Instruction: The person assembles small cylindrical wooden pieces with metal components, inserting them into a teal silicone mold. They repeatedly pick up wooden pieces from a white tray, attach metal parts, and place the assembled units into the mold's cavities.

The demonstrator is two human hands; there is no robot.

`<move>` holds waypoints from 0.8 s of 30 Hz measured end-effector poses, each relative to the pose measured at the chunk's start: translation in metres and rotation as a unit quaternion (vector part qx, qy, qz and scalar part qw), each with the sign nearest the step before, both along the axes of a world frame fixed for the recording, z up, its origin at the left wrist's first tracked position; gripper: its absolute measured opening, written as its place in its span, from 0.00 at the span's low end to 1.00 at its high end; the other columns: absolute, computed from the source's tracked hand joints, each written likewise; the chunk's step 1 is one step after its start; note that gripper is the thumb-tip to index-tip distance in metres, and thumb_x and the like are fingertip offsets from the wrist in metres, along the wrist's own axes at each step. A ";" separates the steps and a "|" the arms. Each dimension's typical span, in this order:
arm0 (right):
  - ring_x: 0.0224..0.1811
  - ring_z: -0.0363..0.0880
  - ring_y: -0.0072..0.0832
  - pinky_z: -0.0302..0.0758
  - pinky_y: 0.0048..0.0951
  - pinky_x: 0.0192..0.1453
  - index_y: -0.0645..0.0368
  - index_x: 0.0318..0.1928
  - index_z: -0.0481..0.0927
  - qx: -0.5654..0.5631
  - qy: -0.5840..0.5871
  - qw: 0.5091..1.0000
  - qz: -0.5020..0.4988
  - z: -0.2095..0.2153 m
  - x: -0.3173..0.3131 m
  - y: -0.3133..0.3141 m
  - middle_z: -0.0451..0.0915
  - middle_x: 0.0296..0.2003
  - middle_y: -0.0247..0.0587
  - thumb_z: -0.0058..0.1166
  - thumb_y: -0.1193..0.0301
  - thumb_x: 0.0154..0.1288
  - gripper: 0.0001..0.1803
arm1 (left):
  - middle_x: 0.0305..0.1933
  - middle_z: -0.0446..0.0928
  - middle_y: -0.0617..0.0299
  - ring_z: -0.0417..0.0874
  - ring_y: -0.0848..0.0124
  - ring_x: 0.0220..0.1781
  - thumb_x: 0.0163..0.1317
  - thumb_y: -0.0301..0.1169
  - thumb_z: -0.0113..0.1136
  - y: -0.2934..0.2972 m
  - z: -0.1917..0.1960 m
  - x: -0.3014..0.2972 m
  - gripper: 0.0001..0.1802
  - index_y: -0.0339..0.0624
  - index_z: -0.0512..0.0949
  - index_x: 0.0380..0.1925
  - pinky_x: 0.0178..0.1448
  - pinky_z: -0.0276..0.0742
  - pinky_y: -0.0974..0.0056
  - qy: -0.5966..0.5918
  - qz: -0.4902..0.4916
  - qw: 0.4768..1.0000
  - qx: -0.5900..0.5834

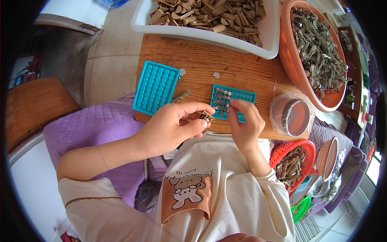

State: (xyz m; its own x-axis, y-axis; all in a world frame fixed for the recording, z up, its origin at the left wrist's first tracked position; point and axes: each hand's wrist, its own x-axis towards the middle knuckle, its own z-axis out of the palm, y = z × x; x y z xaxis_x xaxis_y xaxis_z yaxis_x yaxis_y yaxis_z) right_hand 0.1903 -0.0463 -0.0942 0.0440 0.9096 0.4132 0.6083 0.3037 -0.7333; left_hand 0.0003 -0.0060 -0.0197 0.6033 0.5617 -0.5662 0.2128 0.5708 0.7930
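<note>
My left hand [181, 121] pinches a small gold-brown block [206, 117] with dark recesses in its face, between thumb and fingertips. To its right, my right hand [246, 123] has thumb and fingers drawn together over a small teal tray [242, 96]. Whatever those fingertips hold, if anything, is too small to make out. Rows of small round silvery pieces [221, 97] fill the tray's left part. A larger teal tray with round cups [154, 88] lies beyond my left hand. Between the trays lies a thin greyish strip [182, 96].
A white bin [139, 22] of brown half-tube pieces stands at the back of the wooden table [193, 52]. At right are an orange basin [287, 38] of tangled grey scraps and a plastic-lined round container [296, 117]. A red basket [310, 151] sits lower right, beside the table.
</note>
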 end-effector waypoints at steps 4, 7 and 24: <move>0.23 0.73 0.29 0.71 0.24 0.25 0.63 0.30 0.74 0.098 0.061 0.991 0.061 0.020 -0.018 -0.004 0.75 0.25 0.39 0.56 0.87 0.35 0.15 | 0.37 0.73 0.62 0.73 0.80 0.36 0.58 0.26 0.50 -0.001 0.001 0.000 0.16 0.36 0.68 0.48 0.41 0.73 0.74 0.002 0.000 1.000 -0.006; 0.23 0.72 0.29 0.70 0.22 0.24 0.62 0.30 0.73 0.112 0.071 0.989 0.061 0.025 -0.026 -0.006 0.74 0.24 0.39 0.56 0.87 0.34 0.17 | 0.36 0.73 0.63 0.74 0.80 0.36 0.58 0.25 0.50 -0.001 0.003 0.000 0.16 0.36 0.68 0.48 0.40 0.73 0.74 0.007 -0.010 1.000 0.001; 0.22 0.73 0.30 0.70 0.25 0.25 0.63 0.29 0.74 0.046 0.098 0.989 0.102 0.021 -0.033 -0.006 0.74 0.23 0.39 0.57 0.86 0.37 0.14 | 0.29 0.76 0.61 0.75 0.80 0.32 0.56 0.22 0.50 -0.001 0.004 0.001 0.15 0.35 0.70 0.46 0.36 0.72 0.75 0.134 -0.045 0.980 0.138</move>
State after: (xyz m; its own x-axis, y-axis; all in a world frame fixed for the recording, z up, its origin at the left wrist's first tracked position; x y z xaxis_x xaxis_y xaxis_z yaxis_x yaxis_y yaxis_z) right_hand 0.1573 -0.0523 -0.0736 -0.0499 0.8669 0.4960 0.3761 0.4763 -0.7947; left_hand 0.0009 -0.0068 -0.0152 0.5082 0.6671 -0.5447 0.4739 0.3115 0.8237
